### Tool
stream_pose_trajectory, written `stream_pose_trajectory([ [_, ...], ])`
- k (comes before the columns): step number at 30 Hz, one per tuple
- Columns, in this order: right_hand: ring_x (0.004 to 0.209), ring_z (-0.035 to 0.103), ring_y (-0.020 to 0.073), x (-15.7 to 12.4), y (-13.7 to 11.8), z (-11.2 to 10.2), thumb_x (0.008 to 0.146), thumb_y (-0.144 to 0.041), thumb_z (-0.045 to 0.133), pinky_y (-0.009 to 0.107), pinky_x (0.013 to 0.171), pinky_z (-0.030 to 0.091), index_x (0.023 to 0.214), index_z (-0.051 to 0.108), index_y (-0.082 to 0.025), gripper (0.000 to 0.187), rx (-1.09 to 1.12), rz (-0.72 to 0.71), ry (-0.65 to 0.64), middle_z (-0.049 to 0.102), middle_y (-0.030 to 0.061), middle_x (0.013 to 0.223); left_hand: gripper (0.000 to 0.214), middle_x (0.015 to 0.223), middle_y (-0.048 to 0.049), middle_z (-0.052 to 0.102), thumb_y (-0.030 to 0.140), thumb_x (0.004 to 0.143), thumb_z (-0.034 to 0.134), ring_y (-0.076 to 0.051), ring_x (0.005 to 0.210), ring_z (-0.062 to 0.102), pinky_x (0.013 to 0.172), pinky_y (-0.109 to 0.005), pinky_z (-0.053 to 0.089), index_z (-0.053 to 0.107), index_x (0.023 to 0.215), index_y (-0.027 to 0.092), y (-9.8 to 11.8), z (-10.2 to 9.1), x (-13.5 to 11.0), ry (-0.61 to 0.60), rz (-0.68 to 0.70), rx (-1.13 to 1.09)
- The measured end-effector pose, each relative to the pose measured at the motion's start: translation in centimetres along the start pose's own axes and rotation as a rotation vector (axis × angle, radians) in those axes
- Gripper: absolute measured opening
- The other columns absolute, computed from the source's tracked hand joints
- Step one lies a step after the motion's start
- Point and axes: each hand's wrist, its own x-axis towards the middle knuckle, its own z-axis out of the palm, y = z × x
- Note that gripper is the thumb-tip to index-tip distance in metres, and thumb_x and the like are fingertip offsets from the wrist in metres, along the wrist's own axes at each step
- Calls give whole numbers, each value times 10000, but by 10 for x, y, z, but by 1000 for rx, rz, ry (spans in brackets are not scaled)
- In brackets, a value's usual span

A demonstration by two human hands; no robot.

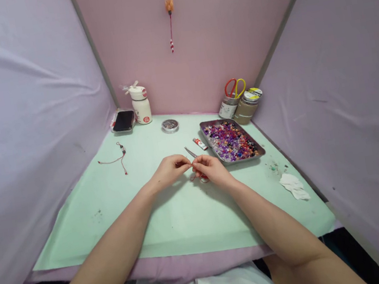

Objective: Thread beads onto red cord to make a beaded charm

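My left hand (172,168) and my right hand (211,169) meet over the middle of the mat, both with thumb and forefinger pinched together. Between the fingertips is a thin red cord, mostly covered by the fingers. Loops of this red cord (192,178) show below my right hand. Scissors (190,152) lie just beyond the fingertips with their blades pointing away; my right hand hides the rest. Behind the scissors rests a small red-and-white tube (200,143). A metal tray (262,151) of purple, red and clear beads stands beyond my right hand.
A finished-looking cord with beads (121,150) lies left. At the back are a phone (124,121), a white bottle (141,106), a round container (170,126), a can with scissors (228,108) and a jar (247,109). Crumpled tissue (294,186) lies right. A beaded cord (169,5) hangs ahead.
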Motion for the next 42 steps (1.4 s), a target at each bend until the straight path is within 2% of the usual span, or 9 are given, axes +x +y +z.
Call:
stream_pose_trajectory([
  [3,504,534,80,0,0,0,680,-422,711,183,410,310,768,578,-187,285,76,46,-11,612,-14,679,167,826,-36,694,258,780,561,-155,773,599,719,-259,436,711,793,185,-1,0,1,18,28,14],
  [13,479,509,70,0,-3,-2,632,-423,768,185,405,313,738,572,-174,334,170,106,-70,593,-24,630,152,850,-52,668,254,796,582,-155,792,592,737,-264,435,717,798,184,-1,-2,1,51,112,34],
  [23,497,500,60,0,-5,-6,607,-418,798,175,420,308,721,596,-160,347,184,159,-129,612,-9,650,147,858,-53,682,269,791,609,-157,802,613,752,-265,453,735,795,194,0,-1,1,43,104,-28],
  [36,490,500,54,-2,-9,-10,604,-374,810,188,481,377,693,546,-167,347,235,223,-267,587,-44,622,157,836,-68,668,311,788,651,-163,804,620,775,-295,470,736,801,180,5,-5,-1,-70,166,-171],
  [42,487,498,56,-3,-9,-10,611,-377,807,194,486,386,713,543,-170,351,245,216,-287,575,-53,613,162,839,-70,670,314,780,656,-163,806,617,781,-298,469,735,798,173,8,-5,-2,-68,152,-195],
])
